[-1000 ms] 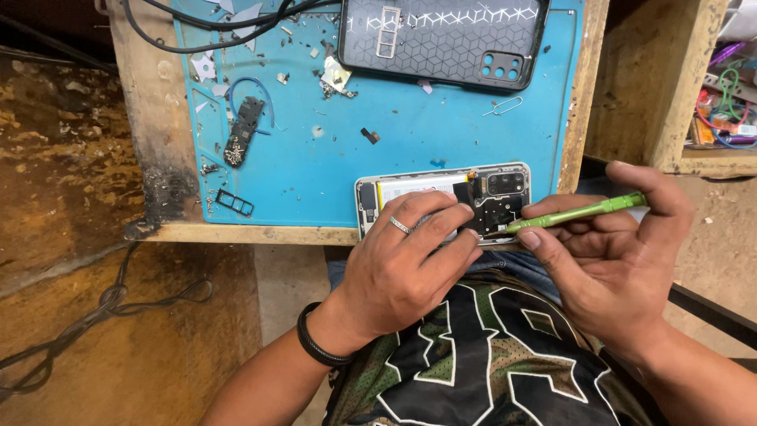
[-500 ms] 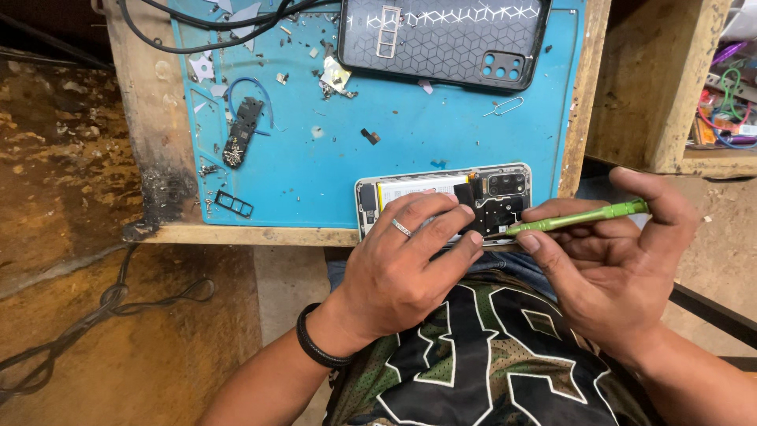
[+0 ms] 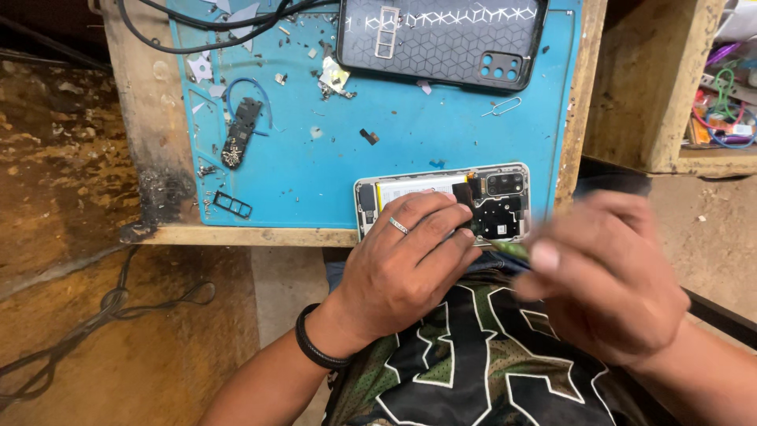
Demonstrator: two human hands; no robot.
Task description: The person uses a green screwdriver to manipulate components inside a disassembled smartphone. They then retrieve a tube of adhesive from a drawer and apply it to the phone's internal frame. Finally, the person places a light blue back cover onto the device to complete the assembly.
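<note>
Left of the workbench, a black cable (image 3: 102,312) lies looped on the dirt floor. On the blue repair mat (image 3: 315,170), from its left edge inward: a small black SIM tray (image 3: 232,205), a black circuit strip with a blue wire (image 3: 240,130), scattered screws and foil scraps (image 3: 335,77), and, at the far edge, a dark patterned phone case (image 3: 441,38) lying back-side up. At the mat's near edge rests the opened smartphone (image 3: 489,201), its back cover off, battery and camera module exposed. The left hand (image 3: 398,272), wearing a ring and a black wristband, lies flat over the phone's lower half with fingers pressing down, clasping nothing. The right hand (image 3: 603,288), blurred by motion, has drawn back toward the body from the camera end of the phone, where half a second earlier it held a green tool level at the phone's near edge; the green tool (image 3: 512,250) now shows only as a sliver between closed fingers, its tip lifted off the board. The phone has not shifted.
</note>
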